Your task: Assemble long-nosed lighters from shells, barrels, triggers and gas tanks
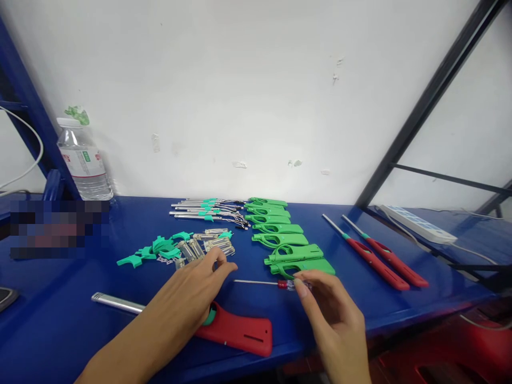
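My right hand (334, 320) pinches the clear and red handle of a screwdriver (260, 282) between thumb and forefinger. Its thin shaft points left, low over the table. My left hand (202, 280) is beside the clear fuel tanks (220, 245), thumb and forefinger apart with a gap between them; the other fingers are mostly hidden. Below it lies a red gas lighter (240, 330) with a green trigger and a metal tube (116, 302), partly covered by my left forearm. Near my right fingers lie green lighter shells (300, 265).
Green triggers (162, 247) are heaped at left. Metal tubes with wires (200, 213) lie behind the tanks. Two finished-looking red lighters (380, 261) rest at right. A water bottle (86, 165) and a power strip (418, 224) stand near the wall on either side.
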A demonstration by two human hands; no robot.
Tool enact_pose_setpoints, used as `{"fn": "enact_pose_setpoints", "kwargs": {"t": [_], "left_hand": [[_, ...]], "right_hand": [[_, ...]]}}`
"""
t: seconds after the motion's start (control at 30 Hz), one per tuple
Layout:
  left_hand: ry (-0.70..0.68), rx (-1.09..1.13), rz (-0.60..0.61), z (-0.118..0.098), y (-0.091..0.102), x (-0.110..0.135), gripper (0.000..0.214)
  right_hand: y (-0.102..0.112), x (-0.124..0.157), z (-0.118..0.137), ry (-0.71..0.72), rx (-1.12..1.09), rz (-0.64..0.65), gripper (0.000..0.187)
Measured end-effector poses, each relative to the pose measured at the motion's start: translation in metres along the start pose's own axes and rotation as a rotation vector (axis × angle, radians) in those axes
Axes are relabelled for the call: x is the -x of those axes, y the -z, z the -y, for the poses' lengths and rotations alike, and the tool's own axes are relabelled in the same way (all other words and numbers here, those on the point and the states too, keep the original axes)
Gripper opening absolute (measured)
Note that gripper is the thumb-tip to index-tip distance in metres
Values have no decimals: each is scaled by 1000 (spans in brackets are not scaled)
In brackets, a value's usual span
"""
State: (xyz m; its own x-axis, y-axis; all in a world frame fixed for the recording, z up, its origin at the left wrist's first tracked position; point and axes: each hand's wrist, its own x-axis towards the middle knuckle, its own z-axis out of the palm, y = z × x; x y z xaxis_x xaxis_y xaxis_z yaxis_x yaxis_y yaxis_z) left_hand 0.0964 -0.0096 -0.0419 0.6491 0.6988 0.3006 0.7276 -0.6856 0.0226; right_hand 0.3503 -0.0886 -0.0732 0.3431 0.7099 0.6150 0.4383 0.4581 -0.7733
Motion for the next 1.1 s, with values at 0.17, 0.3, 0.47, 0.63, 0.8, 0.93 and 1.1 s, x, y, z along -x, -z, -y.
{"fn": "enact_pose_setpoints", "kwargs": {"t": [0.17,0.3,0.47,0.63,0.8,0.93,1.1], "left_hand": [[21,-78,11,-5,7,-5,66],[7,-101,-17,-7,9,-6,61],[-35,-96,-115,-2,8,-3,53],[-152,46,-334,-1,12,0,38],[-154,191,-593,-8,23,2,28],[-73,308,-633,-11,26,3,22],[-4,521,-570,-16,27,0,20]], "right_hand": [[2,-4,-2,-25,-128,-93,18],[7,-11,3,-79,-127,-205,32],[7,-39,40,61,-161,-298,27],[3,-72,91,298,-47,-105,15],[0,-83,109,342,-3,56,10],[-6,-79,100,337,-54,-20,12],[-13,-81,96,366,-82,-4,11]]}}
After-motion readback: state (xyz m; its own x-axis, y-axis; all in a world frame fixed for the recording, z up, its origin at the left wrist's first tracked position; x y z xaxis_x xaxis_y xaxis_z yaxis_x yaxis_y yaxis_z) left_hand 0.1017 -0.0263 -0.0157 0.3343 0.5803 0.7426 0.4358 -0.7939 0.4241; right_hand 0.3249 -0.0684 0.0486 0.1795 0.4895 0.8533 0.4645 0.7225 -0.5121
